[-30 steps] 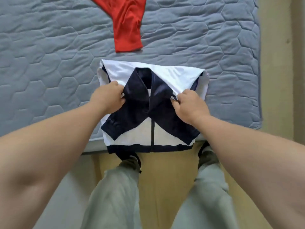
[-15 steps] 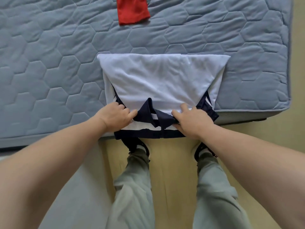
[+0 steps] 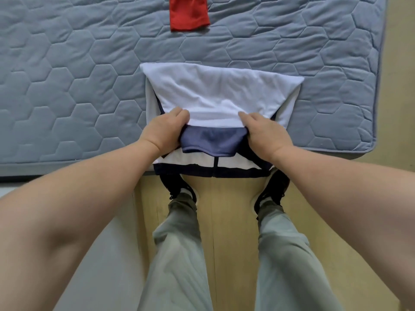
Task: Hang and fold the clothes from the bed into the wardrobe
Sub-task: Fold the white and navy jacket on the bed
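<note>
A white-and-navy zip-front jacket [image 3: 215, 97] lies folded at the near edge of the grey-blue hexagon-quilted bed [image 3: 67, 86], its hem just overhanging. The left hand [image 3: 164, 131] and right hand [image 3: 267, 133] each keep a clenched grip on the jacket's folded white flap, with fingers curled over its near edge on either side of the navy panel. A red fabric garment [image 3: 188, 14] lies well apart, at the far edge.

A white and dark blue jacket [image 3: 221, 97] is seen part folded at the near edge of a grey quilted bed [image 3: 78, 86]. Its blue flap is gripped at one side by the left hand [image 3: 165, 131] and at the other side by the right hand [image 3: 267, 135]. A red cloth [image 3: 188, 13] is laid farther back on the bed, well apart from the jacket.
</note>
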Motion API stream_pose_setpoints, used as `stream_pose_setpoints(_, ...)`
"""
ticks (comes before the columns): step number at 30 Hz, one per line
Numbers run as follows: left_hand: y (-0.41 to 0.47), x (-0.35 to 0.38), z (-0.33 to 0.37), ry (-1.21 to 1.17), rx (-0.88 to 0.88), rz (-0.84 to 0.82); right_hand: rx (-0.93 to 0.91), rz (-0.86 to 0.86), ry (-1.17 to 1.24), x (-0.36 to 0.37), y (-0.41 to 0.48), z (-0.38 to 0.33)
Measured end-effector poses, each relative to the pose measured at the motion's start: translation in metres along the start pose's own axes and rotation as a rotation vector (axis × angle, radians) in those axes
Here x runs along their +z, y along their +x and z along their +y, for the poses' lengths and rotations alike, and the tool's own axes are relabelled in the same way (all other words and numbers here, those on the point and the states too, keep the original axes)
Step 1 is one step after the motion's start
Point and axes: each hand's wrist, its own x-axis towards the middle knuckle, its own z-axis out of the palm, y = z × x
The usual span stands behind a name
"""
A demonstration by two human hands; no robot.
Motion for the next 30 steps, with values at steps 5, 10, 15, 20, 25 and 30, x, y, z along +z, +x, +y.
stream_pose_setpoints(5,-0.008,0.001,-0.003,0.099,0.190,0.076,-0.091,0.022,-0.007,-0.002,-0.009,0.002)
stream_pose_setpoints(10,-0.023,0.048,-0.009,0.287,0.295,-0.289,-0.122,-0.270,-0.241,0.042,-0.020,0.006)
stream_pose_setpoints(15,-0.024,0.071,0.004,0.247,0.055,-0.341,-0.041,-0.408,-0.177,0.065,-0.017,0.000)
stream_pose_setpoints(20,0.012,0.044,0.009,-0.127,-0.495,0.141,0.299,0.053,0.251,0.038,0.010,0.008)
stream_pose_setpoints(25,0.070,0.017,-0.018,-0.474,-1.146,0.363,0.896,0.246,0.748,0.006,0.069,0.049)
stream_pose_setpoints(30,0.107,0.012,-0.051,-0.662,-1.240,0.319,1.081,0.312,1.138,-0.008,0.107,0.079)
